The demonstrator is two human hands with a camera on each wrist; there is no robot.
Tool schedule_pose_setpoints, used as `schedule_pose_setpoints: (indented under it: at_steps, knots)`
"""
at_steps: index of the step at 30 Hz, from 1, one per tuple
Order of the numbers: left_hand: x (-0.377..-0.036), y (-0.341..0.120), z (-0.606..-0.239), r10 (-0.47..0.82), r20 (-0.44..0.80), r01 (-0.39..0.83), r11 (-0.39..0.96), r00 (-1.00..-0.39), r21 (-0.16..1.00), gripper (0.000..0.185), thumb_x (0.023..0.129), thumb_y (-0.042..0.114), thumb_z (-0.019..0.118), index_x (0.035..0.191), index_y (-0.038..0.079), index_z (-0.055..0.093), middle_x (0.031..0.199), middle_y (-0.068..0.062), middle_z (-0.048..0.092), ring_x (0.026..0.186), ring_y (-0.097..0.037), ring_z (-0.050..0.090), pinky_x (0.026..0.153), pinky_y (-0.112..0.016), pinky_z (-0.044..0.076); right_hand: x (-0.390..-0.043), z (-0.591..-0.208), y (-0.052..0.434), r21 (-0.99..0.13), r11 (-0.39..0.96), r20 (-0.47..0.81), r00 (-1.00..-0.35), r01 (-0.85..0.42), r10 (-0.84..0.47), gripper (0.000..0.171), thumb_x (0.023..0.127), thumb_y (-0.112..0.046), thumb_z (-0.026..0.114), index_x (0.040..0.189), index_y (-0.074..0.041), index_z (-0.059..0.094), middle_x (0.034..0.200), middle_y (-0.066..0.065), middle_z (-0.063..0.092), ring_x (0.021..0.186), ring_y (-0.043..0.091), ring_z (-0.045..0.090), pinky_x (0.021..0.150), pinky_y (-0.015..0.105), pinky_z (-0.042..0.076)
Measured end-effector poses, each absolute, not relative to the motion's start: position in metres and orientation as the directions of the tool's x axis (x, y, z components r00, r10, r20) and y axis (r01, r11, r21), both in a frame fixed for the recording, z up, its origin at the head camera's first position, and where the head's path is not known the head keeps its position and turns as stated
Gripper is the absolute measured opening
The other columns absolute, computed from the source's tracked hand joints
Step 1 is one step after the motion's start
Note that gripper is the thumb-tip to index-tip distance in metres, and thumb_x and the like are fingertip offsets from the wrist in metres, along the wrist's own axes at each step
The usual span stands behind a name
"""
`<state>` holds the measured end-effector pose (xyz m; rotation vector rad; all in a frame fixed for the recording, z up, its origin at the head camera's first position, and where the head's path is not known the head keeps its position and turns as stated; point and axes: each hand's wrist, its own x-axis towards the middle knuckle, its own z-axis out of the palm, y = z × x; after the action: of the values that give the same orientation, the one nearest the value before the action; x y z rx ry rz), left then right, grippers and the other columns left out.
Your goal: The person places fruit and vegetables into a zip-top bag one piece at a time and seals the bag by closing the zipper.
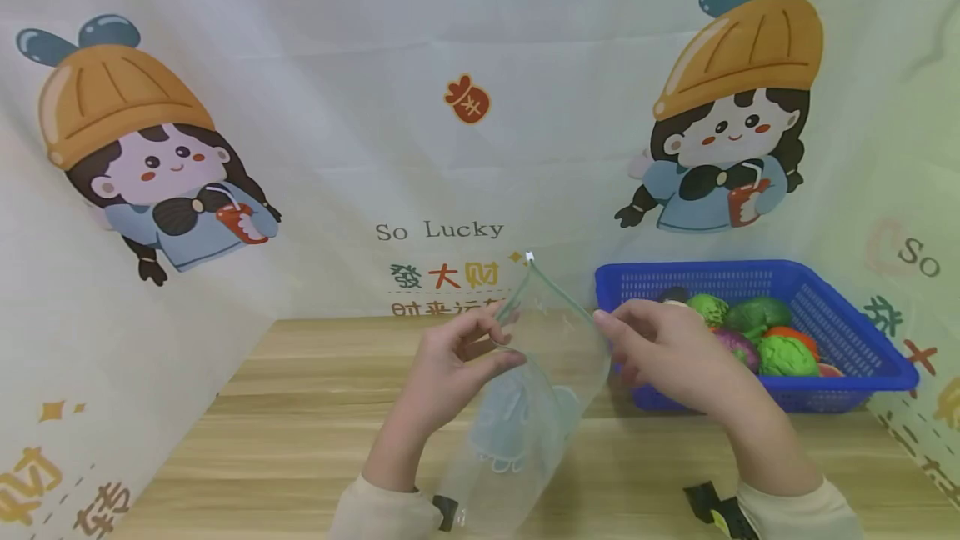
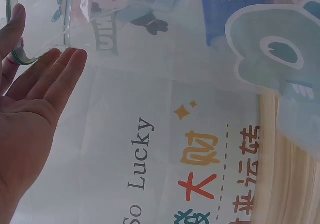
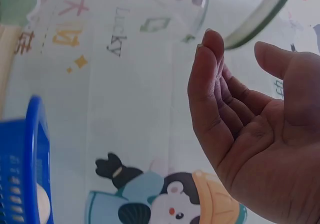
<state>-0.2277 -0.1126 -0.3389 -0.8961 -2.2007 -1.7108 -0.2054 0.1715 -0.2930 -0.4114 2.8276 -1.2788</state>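
Bag [image 1: 517, 440], clear and printed with a blue figure, is held above the table [image 1: 285, 423] between the hands, left of the basket [image 1: 862, 382], with its green-edged mouth spread. Whether its base is supported by the table cannot be told. The mouth's left edge is pinched by the left hand [image 1: 446, 369], between thumb and bent fingers. The right edge is touched by the fingertips of the right hand [image 1: 671, 352]; these fingers are loosely bent, and the thumb is kept apart from them. Vegetables [image 1: 787, 355], green, purple and red, are contained in the blue basket. The table is backed by a printed white cloth [image 1: 345, 115].
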Motion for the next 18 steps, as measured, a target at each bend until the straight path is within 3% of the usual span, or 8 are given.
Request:
schedule_pose_setpoints:
  at_steps: [4, 9, 15, 18]
  knots:
    - [-0.227, -0.111, -0.341, 0.331, 0.484, 0.547, 0.129, -0.81, 0.827, 0.024, 0.089, -0.001, 0.082, 0.107, -0.001, 0.065, 0.147, -0.02, 0.065, 0.134, -0.037, 0.067, 0.105, -0.031, 0.06, -0.212, -0.283, 0.192, -0.682, 0.694, 0.088, -0.969, -0.228, -0.231, 0.057, 0.108, -0.061, 0.052, 0.124, -0.008, 0.068, 0.093, 0.005, 0.076, 0.081, 0.015, 0.075, 0.074, 0.034, 0.064]
    - [-0.23, -0.11, -0.341, 0.33, 0.485, 0.539, 0.096, -0.81, 0.837, 0.048, 0.089, -0.005, 0.08, 0.134, 0.002, 0.064, 0.142, -0.021, 0.068, 0.133, -0.039, 0.067, 0.102, -0.032, 0.062, -0.231, -0.262, 0.229, -0.54, 0.805, 0.085, -0.968, -0.245, -0.237, 0.055, 0.109, -0.054, 0.053, 0.13, -0.004, 0.066, 0.099, 0.009, 0.077, 0.079, 0.017, 0.072, 0.067, 0.037, 0.06]
    - [-0.231, -0.113, -0.339, 0.315, 0.442, 0.485, 0.073, -0.84, 0.871, 0.066, 0.089, -0.007, 0.079, 0.149, 0.006, 0.057, 0.147, -0.022, 0.065, 0.131, -0.044, 0.067, 0.098, -0.032, 0.064, -0.261, -0.253, 0.275, -0.367, 0.88, 0.094, -0.953, -0.301, -0.286, 0.04, 0.104, -0.03, 0.068, 0.122, 0.006, 0.066, 0.113, 0.024, 0.074, 0.088, 0.027, 0.071, 0.077, 0.049, 0.063]
    - [-0.232, -0.115, -0.339, 0.309, 0.416, 0.456, 0.069, -0.855, 0.887, 0.07, 0.09, -0.006, 0.079, 0.153, 0.009, 0.054, 0.15, -0.018, 0.064, 0.129, -0.04, 0.07, 0.097, -0.033, 0.064, -0.273, -0.26, 0.296, -0.298, 0.904, 0.025, -0.949, -0.307, -0.314, 0.045, 0.096, -0.021, 0.076, 0.121, 0.014, 0.064, 0.112, 0.03, 0.072, 0.092, 0.036, 0.07, 0.08, 0.054, 0.063]
